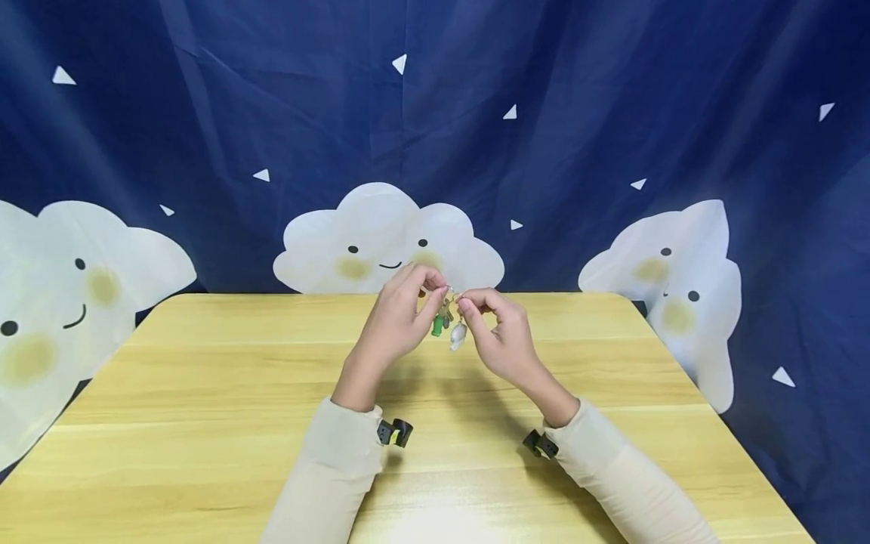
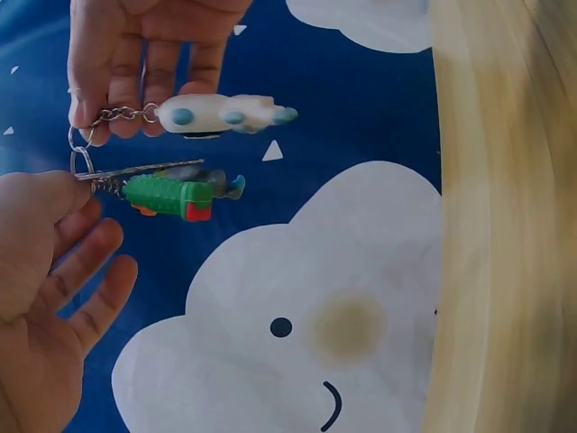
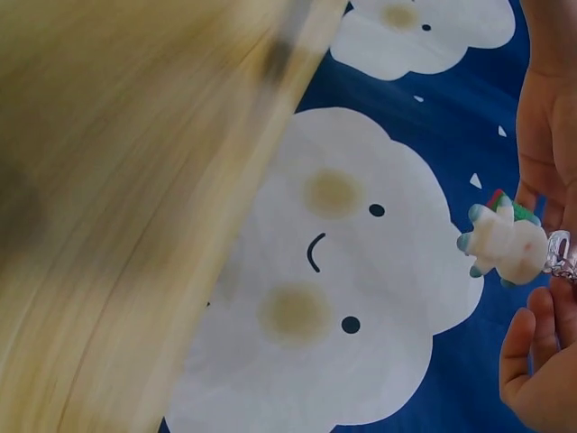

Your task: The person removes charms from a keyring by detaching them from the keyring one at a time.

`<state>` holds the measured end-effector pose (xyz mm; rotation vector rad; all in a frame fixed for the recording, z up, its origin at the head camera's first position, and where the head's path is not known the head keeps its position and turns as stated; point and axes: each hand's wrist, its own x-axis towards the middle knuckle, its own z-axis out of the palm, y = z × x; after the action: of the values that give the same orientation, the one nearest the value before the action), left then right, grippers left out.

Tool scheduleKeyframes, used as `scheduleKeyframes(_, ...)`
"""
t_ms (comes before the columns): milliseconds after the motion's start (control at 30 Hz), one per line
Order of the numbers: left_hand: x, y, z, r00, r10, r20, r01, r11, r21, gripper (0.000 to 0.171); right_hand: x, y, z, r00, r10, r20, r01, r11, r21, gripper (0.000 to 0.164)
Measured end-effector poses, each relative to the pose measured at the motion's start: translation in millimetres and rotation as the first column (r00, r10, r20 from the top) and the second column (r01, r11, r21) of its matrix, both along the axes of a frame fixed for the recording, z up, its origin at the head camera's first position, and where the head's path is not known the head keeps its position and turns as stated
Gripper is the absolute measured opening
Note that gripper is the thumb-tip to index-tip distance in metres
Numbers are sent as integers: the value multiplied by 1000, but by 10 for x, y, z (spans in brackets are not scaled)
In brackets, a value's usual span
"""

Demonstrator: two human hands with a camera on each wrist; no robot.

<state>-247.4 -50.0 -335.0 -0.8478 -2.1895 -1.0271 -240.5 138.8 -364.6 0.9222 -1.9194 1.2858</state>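
Observation:
Both hands meet above the far part of the table in the head view. My left hand point(image 1: 401, 313) pinches a metal key ring point(image 2: 83, 162) between thumb and finger. From it hang a green figure charm point(image 2: 158, 194) with red parts and a thin flat metal piece point(image 2: 149, 170) seen edge-on. My right hand point(image 1: 501, 336) pinches the ring end of a white figure keychain point(image 2: 225, 115) with blue spots, which dangles on a short chain point(image 2: 129, 114). The two rings overlap in the left wrist view. In the right wrist view the white figure point(image 3: 507, 242) partly hides the green one.
A wood-grain table point(image 1: 224, 423) spreads beneath both hands, its far edge just behind them. Beyond hangs a dark blue curtain point(image 1: 326, 113) with white clouds and small triangles. Black straps point(image 1: 396, 432) sit at the cuffs of the light sleeves point(image 1: 326, 468).

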Motion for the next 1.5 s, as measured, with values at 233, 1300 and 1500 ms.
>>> scheduleKeyframes(233,-32,13,-14,996,-47,-78,43,998,-43,5,7,9,29,1000,-12,-25,12,1000,14,10)
scheduleKeyframes(1300,-46,44,-46,973,-64,-220,26,985,-171,9,56,3,104,996,-32,-87,33,999,11,15)
scheduleKeyframes(1500,-35,53,-52,969,-61,-238,24,988,-156,10,60,8,103,997,-28,-68,29,1000,5,14)
